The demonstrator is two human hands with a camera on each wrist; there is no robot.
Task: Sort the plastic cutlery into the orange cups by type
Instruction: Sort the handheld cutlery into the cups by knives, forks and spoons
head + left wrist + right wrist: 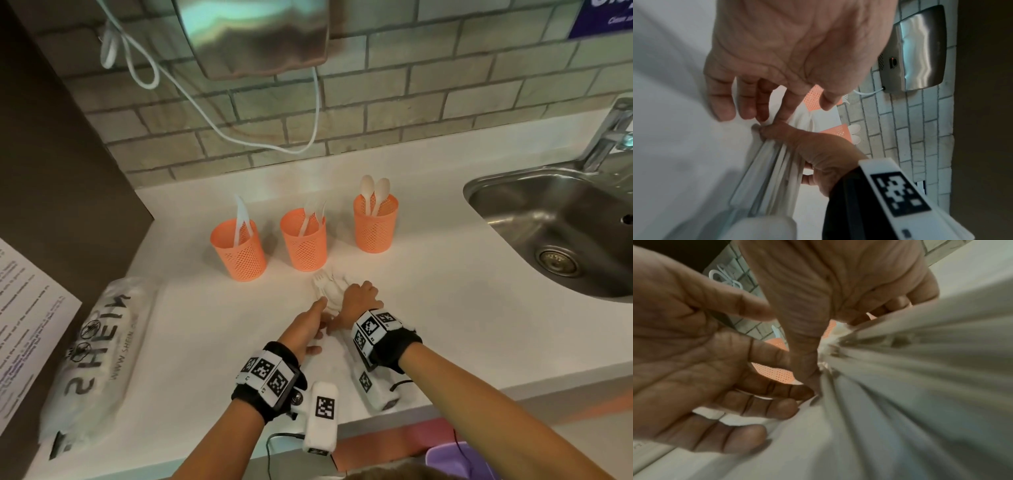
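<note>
A loose pile of white cutlery (pixel 330 291) lies on the white worktop (pixel 445 308), just in front of the middle cup (pixel 304 240) and between the two hands. A fork head (pixel 319 277) sticks out of the pile toward the cups. The right hand (pixel 359 298) lies over the right side of the pile, fingers curled down round the handles and thumb pressed against them, so it grips the bundle. The left hand (pixel 310 325) is at the pile's left edge with its fingers straight and spread, fingertips (pixel 725 112) touching the worktop and the nearest handles; it holds nothing. Three orange mesh cups stand in a row behind: the left cup (pixel 239 251) holds a knife (pixel 242 214), the middle cup holds forks (pixel 313 214), and the right cup (pixel 375 222) holds two spoons (pixel 375 192). A steel sink (pixel 555 226) lies well to the right, and a plastic bag (pixel 92 353) to the left.
</note>
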